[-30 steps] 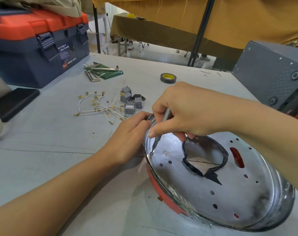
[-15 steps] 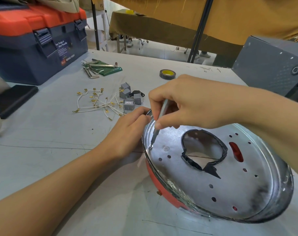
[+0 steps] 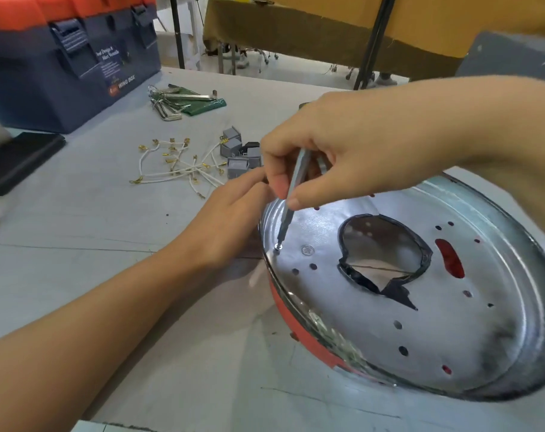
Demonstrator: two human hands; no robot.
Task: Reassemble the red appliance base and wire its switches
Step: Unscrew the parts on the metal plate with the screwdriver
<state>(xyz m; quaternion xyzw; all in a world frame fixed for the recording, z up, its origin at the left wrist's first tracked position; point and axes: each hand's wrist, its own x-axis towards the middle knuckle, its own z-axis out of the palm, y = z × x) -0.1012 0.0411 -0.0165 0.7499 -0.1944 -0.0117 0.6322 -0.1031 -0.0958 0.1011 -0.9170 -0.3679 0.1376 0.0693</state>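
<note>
At the near right corner of the table (image 3: 78, 275), the red appliance base (image 3: 296, 319) lies tilted, its metal plate (image 3: 452, 332) facing up and toward the camera. Red shell visible only as a strip along the near-left rim. Plate has a large ragged hole (image 3: 380, 254) near its centre, edged in dark material, a red slot (image 3: 450, 258) to the right of it, and small round holes scattered around.

Right hand (image 3: 352, 157): fingers curled, thumb and fingertips pinching a thin grey screwdriver (image 3: 291, 201). Tool slants down and left; tip sits on a small screw (image 3: 278, 246) close to the plate's left rim.

Left hand (image 3: 230, 213): lies on the table against the base's left rim, fingers extended toward the rim and partly hidden behind the right hand. Cannot tell whether they grip the rim or merely press on it.

Toward the middle of the table, beyond the left hand: loose white wires (image 3: 177, 166) with brass terminals, just beside a cluster of grey switches (image 3: 237, 151). Farther back, a set of hex keys (image 3: 168, 104) on a green pouch (image 3: 202, 106). Far left corner: blue toolbox (image 3: 62, 73) with an orange lid. Left edge: flat black object (image 3: 18, 160).
</note>
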